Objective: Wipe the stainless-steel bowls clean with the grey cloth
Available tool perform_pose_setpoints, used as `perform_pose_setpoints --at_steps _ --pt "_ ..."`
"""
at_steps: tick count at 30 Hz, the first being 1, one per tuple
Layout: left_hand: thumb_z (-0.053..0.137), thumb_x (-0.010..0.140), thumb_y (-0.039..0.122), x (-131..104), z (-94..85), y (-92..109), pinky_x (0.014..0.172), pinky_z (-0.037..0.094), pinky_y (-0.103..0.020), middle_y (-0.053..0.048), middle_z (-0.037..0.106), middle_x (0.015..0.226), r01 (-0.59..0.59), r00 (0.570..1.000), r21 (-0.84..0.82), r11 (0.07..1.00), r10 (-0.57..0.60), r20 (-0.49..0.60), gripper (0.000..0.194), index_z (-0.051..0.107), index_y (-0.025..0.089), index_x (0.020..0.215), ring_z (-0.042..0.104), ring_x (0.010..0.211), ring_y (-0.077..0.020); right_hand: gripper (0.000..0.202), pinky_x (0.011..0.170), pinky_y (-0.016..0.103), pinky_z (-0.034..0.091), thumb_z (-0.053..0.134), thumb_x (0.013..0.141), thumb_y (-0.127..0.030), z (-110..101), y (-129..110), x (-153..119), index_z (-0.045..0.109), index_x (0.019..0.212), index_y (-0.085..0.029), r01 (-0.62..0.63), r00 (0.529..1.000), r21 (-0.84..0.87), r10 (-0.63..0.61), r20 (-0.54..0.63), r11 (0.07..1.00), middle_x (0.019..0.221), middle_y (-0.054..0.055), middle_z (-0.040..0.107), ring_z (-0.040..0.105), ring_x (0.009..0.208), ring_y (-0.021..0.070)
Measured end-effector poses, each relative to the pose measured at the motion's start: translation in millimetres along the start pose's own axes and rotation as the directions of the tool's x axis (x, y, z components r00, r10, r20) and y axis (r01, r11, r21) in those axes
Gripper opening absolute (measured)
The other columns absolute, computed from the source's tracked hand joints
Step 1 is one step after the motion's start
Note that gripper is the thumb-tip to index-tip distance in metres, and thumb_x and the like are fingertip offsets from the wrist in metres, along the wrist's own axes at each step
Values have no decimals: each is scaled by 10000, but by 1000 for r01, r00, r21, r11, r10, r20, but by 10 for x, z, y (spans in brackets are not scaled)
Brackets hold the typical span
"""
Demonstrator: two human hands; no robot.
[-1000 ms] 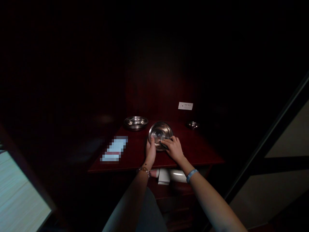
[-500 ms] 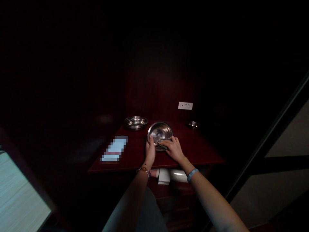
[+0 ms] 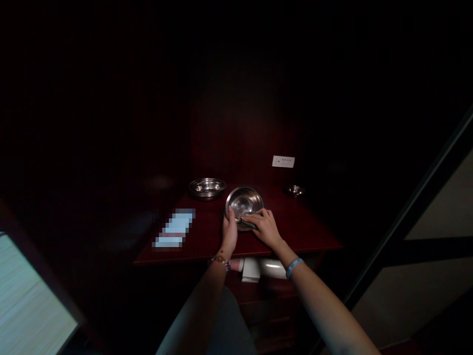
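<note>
A shiny metal bowl [image 3: 248, 196] is tilted towards me above the dark red desk. My left hand [image 3: 229, 230] grips its near left side, with the thumb over the rim. My right hand [image 3: 267, 229] presses a dark, folded cloth-like piece [image 3: 248, 220] against the bowl's near inside wall; its exact kind is hard to make out in the dim light. The fingers of the right hand are closed over that piece. Behind and to the left, wider metal bowls [image 3: 207, 188] appear nested together. A small metal bowl [image 3: 295, 191] sits at the back right.
The dark red desk [image 3: 201, 241] carries a blurred-out bright rectangle [image 3: 175, 228] at left. A white socket panel [image 3: 283, 161] is on the back wall. Below the desktop lie a white box [image 3: 251, 269] and a pale roll [image 3: 273, 268]. A light wooden surface [image 3: 29, 296] juts in at lower left.
Hardly anything differs. The right hand and the dark piece have shifted very slightly within the bowl, while the left hand keeps its hold.
</note>
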State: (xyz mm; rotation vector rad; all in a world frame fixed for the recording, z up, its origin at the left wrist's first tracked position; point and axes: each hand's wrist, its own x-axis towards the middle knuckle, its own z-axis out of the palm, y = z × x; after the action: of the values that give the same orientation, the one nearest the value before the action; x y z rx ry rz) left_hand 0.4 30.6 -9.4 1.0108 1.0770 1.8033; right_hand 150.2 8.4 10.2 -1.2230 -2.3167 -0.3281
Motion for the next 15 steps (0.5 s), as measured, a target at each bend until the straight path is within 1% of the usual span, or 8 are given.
perform_pose_setpoints --at_steps 3,9,12,15 --pt "438 908 612 7 0 -9 1035 438 -348 -133 667 1236 -3 1000 -11 1000 3 2 579 619 149 1204 620 1152 -237 500 944 398 335 631 869 -175 1 3 -1 574 1327 -367 7 1000 4 -7 -3 1000 1345 -38 621 454 1123 260" --pt "447 902 616 15 2 -26 1027 444 -347 -132 680 1205 4 1000 -42 999 -4 4 580 630 144 1184 626 1143 -236 515 945 391 337 621 872 -161 -6 2 3 564 1334 -382 20 1000 -1 -20 21 1000 1353 -51 614 459 1125 251" --pt "451 893 631 9 2 -21 1017 449 -342 -136 679 1202 23 1000 -49 999 -22 5 594 629 142 1181 628 1139 -238 489 954 392 335 611 885 -178 -16 -4 8 571 1327 -383 33 999 18 -33 18 999 1356 -62 611 462 1120 247" --pt "451 888 639 -8 3 3 1000 458 -323 -136 682 1199 15 1000 -61 998 -14 17 601 630 141 1172 624 1149 -235 478 955 390 338 607 894 -194 -32 -13 11 567 1335 -374 46 998 16 -46 32 999 1374 -52 596 468 1118 245"
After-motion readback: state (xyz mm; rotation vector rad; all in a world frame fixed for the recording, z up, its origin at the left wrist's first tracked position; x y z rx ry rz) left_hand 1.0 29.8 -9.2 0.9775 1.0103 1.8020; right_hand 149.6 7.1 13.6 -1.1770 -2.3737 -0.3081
